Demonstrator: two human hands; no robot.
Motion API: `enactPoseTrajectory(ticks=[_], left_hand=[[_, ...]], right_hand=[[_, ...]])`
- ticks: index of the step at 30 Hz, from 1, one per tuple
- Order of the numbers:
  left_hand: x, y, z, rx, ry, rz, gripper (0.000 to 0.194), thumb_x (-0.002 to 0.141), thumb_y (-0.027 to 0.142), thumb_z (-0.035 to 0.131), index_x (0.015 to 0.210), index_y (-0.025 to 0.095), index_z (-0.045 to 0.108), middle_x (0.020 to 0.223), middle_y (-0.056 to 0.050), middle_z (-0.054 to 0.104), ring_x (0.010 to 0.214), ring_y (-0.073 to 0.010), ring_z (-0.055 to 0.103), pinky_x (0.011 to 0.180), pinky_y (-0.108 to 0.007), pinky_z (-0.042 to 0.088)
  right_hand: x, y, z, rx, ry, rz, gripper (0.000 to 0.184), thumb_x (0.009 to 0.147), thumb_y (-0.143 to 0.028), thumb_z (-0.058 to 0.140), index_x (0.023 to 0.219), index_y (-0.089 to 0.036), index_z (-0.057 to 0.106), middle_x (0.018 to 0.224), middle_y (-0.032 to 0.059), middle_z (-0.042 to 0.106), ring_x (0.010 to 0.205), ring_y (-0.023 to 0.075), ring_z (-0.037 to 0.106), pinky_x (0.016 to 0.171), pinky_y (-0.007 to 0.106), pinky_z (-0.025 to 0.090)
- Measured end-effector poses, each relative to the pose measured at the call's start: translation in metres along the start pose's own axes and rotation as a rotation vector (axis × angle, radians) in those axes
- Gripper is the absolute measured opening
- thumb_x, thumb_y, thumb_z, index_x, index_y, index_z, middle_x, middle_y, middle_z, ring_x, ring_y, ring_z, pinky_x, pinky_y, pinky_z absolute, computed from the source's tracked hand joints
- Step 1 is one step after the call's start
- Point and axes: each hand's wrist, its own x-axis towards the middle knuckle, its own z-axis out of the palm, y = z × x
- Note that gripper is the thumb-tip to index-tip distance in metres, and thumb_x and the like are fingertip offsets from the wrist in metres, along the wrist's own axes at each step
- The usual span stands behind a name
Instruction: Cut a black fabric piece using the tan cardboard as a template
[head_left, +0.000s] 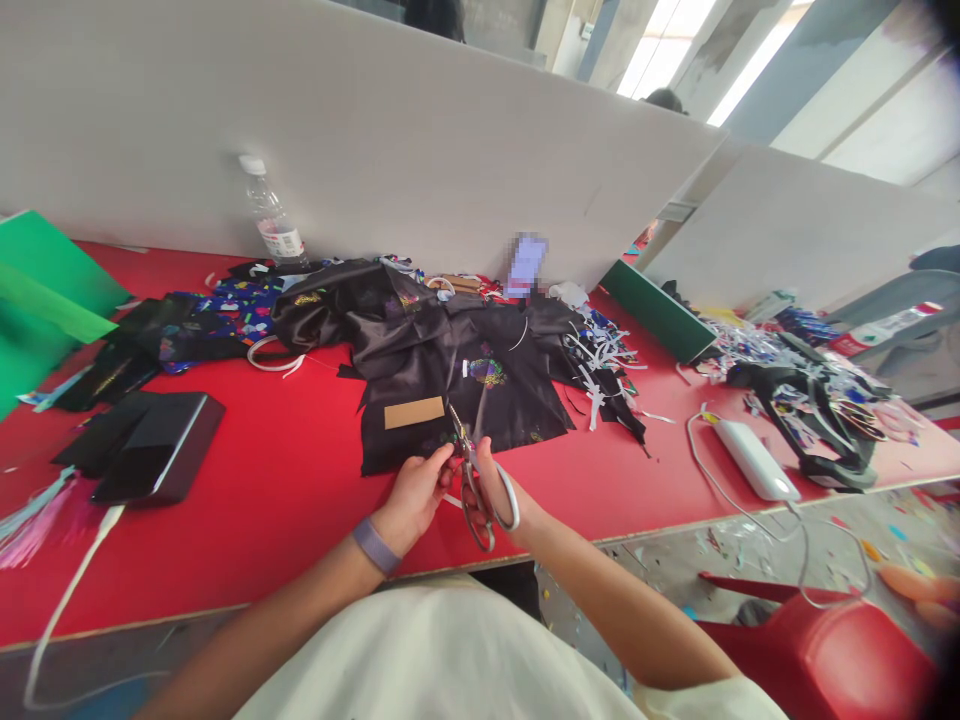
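Our right hand (490, 476) is curled around the silver metal scissors with looped handles (467, 452), thumb along the near side of one loop. Our left hand (420, 492) is partly closed, thumb and forefinger drawn together beside the blades; we cannot tell whether they pinch anything.

The scissors lie above the near edge of the soft black satin cloth with coloured, glittery motifs (517, 400). Their long axis runs away from us and slightly leftward, tips outward, loops toward our body. We judge them stiff, fairly light and steadiest by the loops, well back from the points.

The cloth, spread on the red tabletop (292, 510), looks thin, limp and slippery; we would expect it to slide and pucker, so it is best pinched flat near an edge, with fingers clear of the blades. Its longer spread runs across the table, bunched into folds at the far left, its straighter edge facing us.

Just left of the tips, the flat tan rectangular card (415, 413) lies on the cloth, long axis nearly crosswise, right end tilted slightly away. It seems light and fairly stiff, easily held by its rim.
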Motion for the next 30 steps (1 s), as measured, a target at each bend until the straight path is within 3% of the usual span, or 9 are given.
enactPoseTrajectory(ticks=[14, 22, 30], left_hand=[[-0.001, 0.000, 0.001, -0.011, 0.006, -0.010, 0.029, 0.071, 0.022, 0.070, 0.047, 0.016, 0.056, 0.049, 0.002, 0.051, 0.048, -0.0080, 0.043, 0.051, -0.022, 0.035], [0.001, -0.001, -0.001, -0.009, 0.008, -0.012, 0.031, 0.069, 0.025, 0.072, 0.046, 0.016, 0.054, 0.048, 0.002, 0.051, 0.048, -0.0082, 0.043, 0.051, -0.022, 0.035], [0.000, 0.000, 0.001, -0.005, 0.011, -0.005, 0.030, 0.064, 0.026, 0.075, 0.046, 0.016, 0.053, 0.046, 0.003, 0.050, 0.045, -0.0067, 0.039, 0.048, -0.022, 0.032]], right_hand=[[-0.005, -0.002, 0.005, -0.016, 0.091, -0.014, 0.067, 0.086, -0.080, 0.019, 0.066, -0.021, 0.043, 0.044, -0.0086, 0.031, 0.029, 0.0066, 0.028, 0.022, 0.020, 0.031], [0.005, 0.003, -0.003, -0.061, 0.039, 0.017, 0.074, 0.081, -0.085, 0.012, 0.067, -0.021, 0.045, 0.045, -0.0060, 0.037, 0.029, 0.0096, 0.035, 0.024, 0.025, 0.038], [0.001, -0.010, 0.001, -0.048, 0.009, 0.050, 0.074, 0.085, -0.079, 0.006, 0.076, -0.021, 0.050, 0.041, -0.0069, 0.035, 0.026, 0.0109, 0.034, 0.021, 0.025, 0.035]])
